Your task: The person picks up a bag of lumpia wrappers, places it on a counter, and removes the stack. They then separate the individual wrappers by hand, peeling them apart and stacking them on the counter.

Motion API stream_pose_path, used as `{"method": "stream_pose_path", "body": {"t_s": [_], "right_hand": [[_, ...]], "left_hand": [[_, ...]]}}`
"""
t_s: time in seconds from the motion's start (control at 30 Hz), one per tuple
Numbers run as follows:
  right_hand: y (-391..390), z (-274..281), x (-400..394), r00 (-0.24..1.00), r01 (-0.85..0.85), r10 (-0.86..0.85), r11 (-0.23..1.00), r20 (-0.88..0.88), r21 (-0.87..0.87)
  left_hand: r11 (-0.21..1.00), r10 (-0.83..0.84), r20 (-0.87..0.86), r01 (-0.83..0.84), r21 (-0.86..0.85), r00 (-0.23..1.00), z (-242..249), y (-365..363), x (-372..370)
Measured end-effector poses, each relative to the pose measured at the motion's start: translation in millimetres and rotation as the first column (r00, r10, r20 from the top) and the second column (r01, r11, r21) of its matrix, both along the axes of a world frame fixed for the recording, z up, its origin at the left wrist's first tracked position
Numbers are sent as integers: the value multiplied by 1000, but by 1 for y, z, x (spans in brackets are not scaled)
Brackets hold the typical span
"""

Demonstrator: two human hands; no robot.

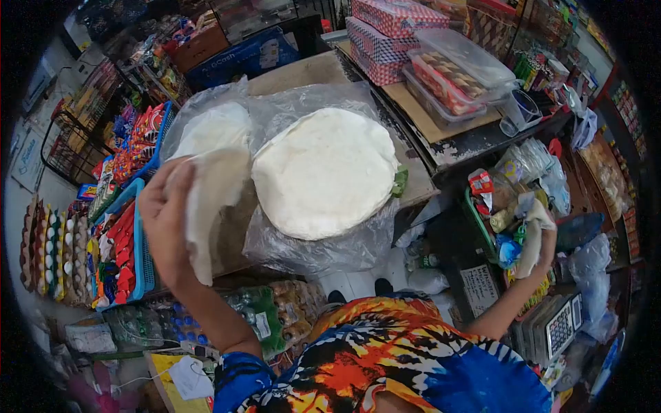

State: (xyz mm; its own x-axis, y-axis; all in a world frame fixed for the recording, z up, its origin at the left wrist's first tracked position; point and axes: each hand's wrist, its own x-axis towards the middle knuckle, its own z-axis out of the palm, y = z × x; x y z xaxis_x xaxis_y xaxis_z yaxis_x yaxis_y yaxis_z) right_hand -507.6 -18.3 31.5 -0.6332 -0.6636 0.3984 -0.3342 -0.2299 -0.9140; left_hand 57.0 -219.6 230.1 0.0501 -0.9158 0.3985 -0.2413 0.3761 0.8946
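A thick stack of round white spring roll wrappers (327,172) lies on a clear plastic sheet (323,255) on the table. Left of it, a second group of pale wrappers (219,127) rests on the plastic. My left hand (167,210) pinches a thin, limp spring roll wrapper (215,199), which hangs down over the table's left part. Far to the right, my right hand (546,237) is closed on a crumpled, pale, soft sheet (531,237) beside a green basket (480,224). Something green (401,180) pokes out at the stack's right edge.
Blue baskets (141,248) of snack packets stand at the left, near egg trays (58,248). Checkered boxes (379,48) and a clear lidded container (458,76) sit at the back right. A calculator (564,323) lies low at the right.
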Motion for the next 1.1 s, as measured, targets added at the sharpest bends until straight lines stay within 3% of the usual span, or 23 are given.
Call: {"method": "stream_pose_path", "body": {"t_s": [0.03,0.07,0.1,0.17,0.23,0.27,0.37,0.43,0.47,0.53,0.6,0.63,0.73,0.8,0.83,0.93,1.0,1.03,1.1], "right_hand": [[-10,20,43,985,103,-107,994,-132,-33],[-13,6,26,990,102,-96,993,101,-56],[-16,11,17,990,100,-94,993,100,-57],[-24,35,1,972,-209,164,928,166,309],[-37,76,55,982,-158,126,956,139,248],[-39,89,68,973,-139,87,959,212,246],[-40,95,75,956,-145,92,974,278,176],[-41,102,83,981,-189,180,964,69,184],[-42,103,86,981,-189,179,965,69,182],[-44,107,93,972,-235,225,952,75,196],[-46,116,107,971,-237,234,951,40,198],[-47,123,111,970,-240,244,949,8,202],[-53,149,131,937,-322,345,911,-50,258],[-62,157,148,890,-434,453,872,-38,227],[-67,166,160,893,-409,445,865,-70,290],[-86,199,192,722,-639,687,707,-80,303],[-104,213,221,661,-721,745,665,-95,198],[-113,218,238,665,-735,741,671,-86,100],[-144,227,261,628,-757,756,649,-186,81]], "left_hand": [[1000,-2,-4,2,5,1000,4,4,-16],[994,-103,12,103,20,995,8,6,-30],[979,-203,31,202,35,979,14,6,-39],[977,-205,56,208,-52,977,26,3,-50],[967,-204,78,213,-141,976,42,-1,-59],[964,-211,34,214,-158,977,53,-4,-64],[952,-262,-28,253,-174,965,54,-36,-73],[934,-339,-43,331,-133,940,30,-71,-79],[916,-386,57,390,-88,921,12,-90,-78],[940,-337,397,326,98,854,-24,-117,-74],[977,-148,700,211,-4,698,-69,-145,-60],[976,-141,700,216,-20,700,-84,-148,-54],[972,-179,586,233,-18,791,-95,-150,-46],[975,-110,535,195,-105,838,-85,-140,-49],[975,-101,529,189,-114,842,-82,-139,-50],[958,-223,408,276,-77,886,-74,-134,-51],[810,-570,79,543,222,818,-66,-128,-52],[810,-572,82,545,217,816,-65,-126,-52],[628,-670,-258,717,304,696,-63,-125,-51]]}}
